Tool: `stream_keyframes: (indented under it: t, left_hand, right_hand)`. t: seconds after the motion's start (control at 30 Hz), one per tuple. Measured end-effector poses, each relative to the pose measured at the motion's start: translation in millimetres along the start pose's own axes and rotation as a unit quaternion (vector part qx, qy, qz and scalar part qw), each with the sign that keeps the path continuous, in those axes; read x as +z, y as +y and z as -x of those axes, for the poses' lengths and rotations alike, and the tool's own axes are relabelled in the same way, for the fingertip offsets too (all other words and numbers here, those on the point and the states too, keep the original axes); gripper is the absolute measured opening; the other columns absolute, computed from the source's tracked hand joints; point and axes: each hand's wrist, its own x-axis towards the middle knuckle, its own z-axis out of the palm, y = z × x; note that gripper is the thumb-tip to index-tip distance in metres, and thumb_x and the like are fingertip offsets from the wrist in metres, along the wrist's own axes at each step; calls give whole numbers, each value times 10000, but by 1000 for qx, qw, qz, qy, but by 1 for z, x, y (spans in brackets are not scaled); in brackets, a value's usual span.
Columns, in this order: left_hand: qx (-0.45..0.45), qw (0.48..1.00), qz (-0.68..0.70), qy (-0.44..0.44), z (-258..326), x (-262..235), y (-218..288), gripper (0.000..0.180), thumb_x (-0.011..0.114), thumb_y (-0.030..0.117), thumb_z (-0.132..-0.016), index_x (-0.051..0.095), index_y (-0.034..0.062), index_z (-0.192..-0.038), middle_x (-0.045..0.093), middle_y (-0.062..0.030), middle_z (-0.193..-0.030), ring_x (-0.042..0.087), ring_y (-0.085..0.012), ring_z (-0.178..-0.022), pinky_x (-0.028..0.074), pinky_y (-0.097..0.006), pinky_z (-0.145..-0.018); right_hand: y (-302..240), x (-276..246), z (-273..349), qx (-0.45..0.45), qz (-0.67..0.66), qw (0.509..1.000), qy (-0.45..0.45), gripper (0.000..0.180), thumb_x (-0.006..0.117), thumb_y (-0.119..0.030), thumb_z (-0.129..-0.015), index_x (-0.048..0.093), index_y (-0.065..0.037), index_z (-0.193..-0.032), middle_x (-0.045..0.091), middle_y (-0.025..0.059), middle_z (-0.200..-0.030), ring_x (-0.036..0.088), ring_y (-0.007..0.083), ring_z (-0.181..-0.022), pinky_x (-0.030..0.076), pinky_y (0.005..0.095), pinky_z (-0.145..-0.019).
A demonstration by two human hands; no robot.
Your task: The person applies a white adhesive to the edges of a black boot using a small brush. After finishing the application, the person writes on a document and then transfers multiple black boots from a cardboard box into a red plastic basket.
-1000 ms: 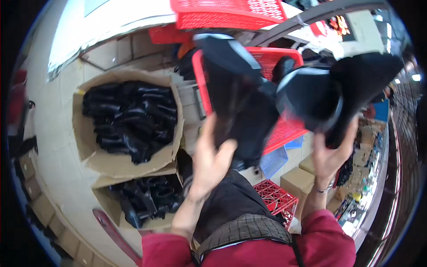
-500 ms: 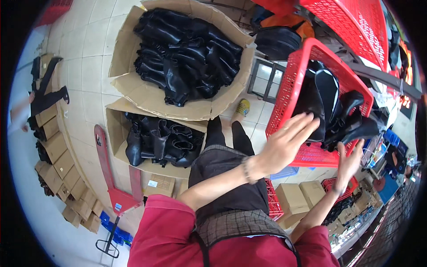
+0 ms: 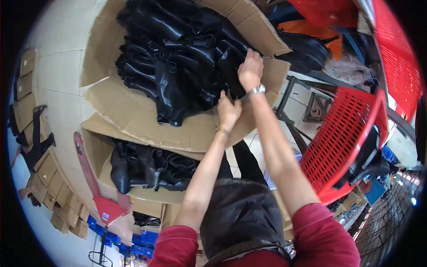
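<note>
Your right hand (image 3: 250,70) now grips a black moulded part (image 3: 231,66) at the near edge of the big cardboard box (image 3: 133,111); your left hand (image 3: 228,111) closes on the pile beside it. Both were at the red crate (image 3: 342,142) a moment ago, so you're fetching more pieces.

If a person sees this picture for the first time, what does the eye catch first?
First, the big cardboard box at the top, heaped with black parts; the left hand and the right hand reach into its right side. Next, the red basket at the right, and a second box of black parts below the first.
</note>
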Motion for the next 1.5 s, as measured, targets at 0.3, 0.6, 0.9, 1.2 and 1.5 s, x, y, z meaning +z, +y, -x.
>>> stream_keyframes:
  t: [0.3, 0.6, 0.9, 1.2, 1.5]
  left_hand:
    - [-81, 994, 8, 70, -95, 56, 0, 779, 843, 260, -664, 558, -29, -1328, 709, -268, -1122, 670, -441, -1084, 538, -467, -950]
    - [-6, 967, 255, -24, -83, 28, -1, 486, 801, 225, -770, 644, -27, -1155, 703, -166, -1068, 664, -211, -990, 540, -490, -716]
    - [97, 940, 325, -19, 73, -125, -21, 332, 627, 195, -989, 587, -11, -1247, 657, -110, -1200, 638, -199, -1037, 544, -335, -890]
    - [250, 937, 234, -69, 293, -181, 247, 546, 685, -47, -762, 525, -47, -1284, 637, -120, -1216, 630, -209, -1088, 519, -348, -952]
    - [522, 812, -254, -53, 329, 71, 239, 691, 610, 88, -882, 372, 75, -1531, 368, -271, -1539, 419, -486, -1335, 429, -555, -966]
  right_hand:
    - [47, 65, -33, 0, 87, 991, -97, 397, 715, -122, -715, 556, -7, -1060, 700, 221, -955, 702, 418, -883, 577, 495, -796]
    - [27, -8, -9, 171, -20, 966, -194, 490, 778, -218, -687, 662, -16, -1118, 711, 237, -1081, 680, 408, -1064, 547, 478, -938]
    - [-119, -216, 82, 68, -211, 968, -117, 798, 726, -68, -622, 429, 115, -1340, 673, 200, -879, 705, 349, -777, 551, 430, -639]
    - [9, -574, 185, 91, -287, 939, 167, 647, 774, -124, -694, 581, -13, -1301, 658, 108, -1106, 671, 224, -950, 544, 352, -848]
    - [194, -489, 228, 271, 174, 944, 71, 920, 721, -225, -807, 262, -150, -1601, 607, 254, -1178, 657, 443, -970, 541, 497, -798]
